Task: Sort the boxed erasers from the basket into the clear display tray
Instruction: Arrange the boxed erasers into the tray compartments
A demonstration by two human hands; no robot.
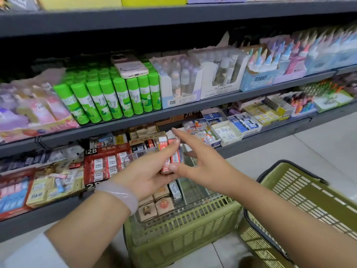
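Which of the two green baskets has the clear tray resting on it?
The left green basket, directly below the hands, carries the clear display tray. The right green basket stands tilted, with nothing visible on it.

2 hands (152, 171), 2 green baskets (183, 225), 1 clear tray (195, 187), 1 phone (129, 66).

Two red-and-white boxed erasers (171, 154) are held upright, side by side, above the clear tray (195, 187), which is set on a green basket (183, 227) and already partly filled.
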